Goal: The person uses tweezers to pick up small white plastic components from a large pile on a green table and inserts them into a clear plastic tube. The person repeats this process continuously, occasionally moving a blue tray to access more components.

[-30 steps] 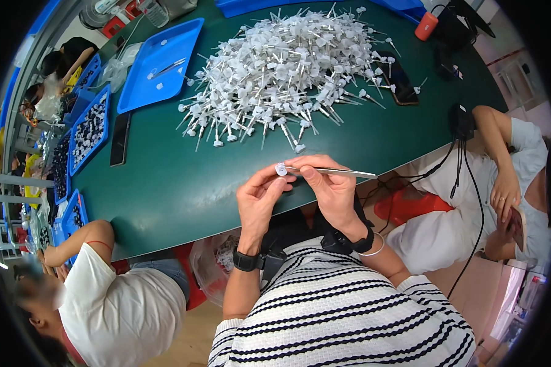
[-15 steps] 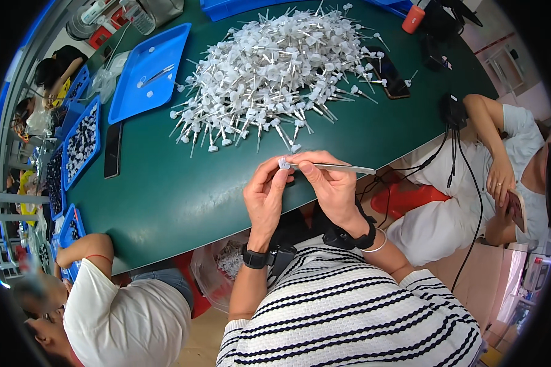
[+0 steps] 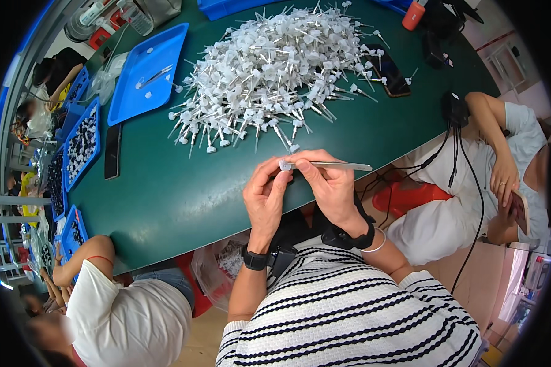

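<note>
Between the thumb and fingers of my left hand [image 3: 264, 197] is a small white plastic piece [image 3: 284, 165], held just off the table's near edge. My right hand [image 3: 333, 191] pinches a pair of metal tweezers [image 3: 352, 166], whose blunt end sticks out to the right. The tweezers' tips meet the white piece; my fingers partly hide the contact. Beyond both hands lies a large heap of white plastic pieces with thin stems [image 3: 275, 73], a few of them lying close to my fingertips.
The green table [image 3: 165, 196] carries a blue tray [image 3: 119, 101] with tweezers in it, a dark phone [image 3: 112, 150] and another phone [image 3: 395, 79] beside the heap. More blue trays [image 3: 82, 144] hold small parts at left. One person sits at my left, another at my right near black cables [image 3: 456, 144].
Both hands stay nearly in place, still on the white piece and tweezers. The tweezers' outer end has dipped slightly. The person at left has shifted their head.
</note>
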Motion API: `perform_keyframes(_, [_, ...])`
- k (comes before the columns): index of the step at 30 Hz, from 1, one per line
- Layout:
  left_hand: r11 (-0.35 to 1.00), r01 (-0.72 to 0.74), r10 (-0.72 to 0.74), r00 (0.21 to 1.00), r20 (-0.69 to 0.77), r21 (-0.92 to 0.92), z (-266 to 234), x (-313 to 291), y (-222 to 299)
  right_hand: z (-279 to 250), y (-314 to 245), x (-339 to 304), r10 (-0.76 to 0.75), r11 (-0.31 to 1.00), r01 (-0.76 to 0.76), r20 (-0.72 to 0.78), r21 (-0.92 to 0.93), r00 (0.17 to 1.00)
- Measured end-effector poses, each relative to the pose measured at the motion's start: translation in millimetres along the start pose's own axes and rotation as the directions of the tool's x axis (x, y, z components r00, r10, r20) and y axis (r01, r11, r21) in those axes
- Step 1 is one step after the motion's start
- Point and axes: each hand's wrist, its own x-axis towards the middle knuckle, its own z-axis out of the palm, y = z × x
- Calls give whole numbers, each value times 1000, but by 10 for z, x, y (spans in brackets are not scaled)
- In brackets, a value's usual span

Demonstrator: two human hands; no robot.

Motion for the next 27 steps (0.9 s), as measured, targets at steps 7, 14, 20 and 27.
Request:
perform_keyframes(7, [1000, 11, -11, 1000, 0, 1, -14, -4, -5, -11, -52, 15, -17, 999, 18, 40, -30, 999])
perform_keyframes(14, [1000, 0, 0, 1000, 2, -8, -5, 3, 12, 8, 20, -4, -8, 999, 8, -1, 45, 1000])
perform_keyframes(20, [1000, 3, -3, 1000, -1, 0, -7, 2, 12, 7, 25, 4, -22, 999, 22, -8, 32, 1000])
perform_keyframes(27, [1000, 1, -1, 1000, 3, 0, -1, 4, 19, 1, -1, 12, -67, 996, 67, -6, -50, 998])
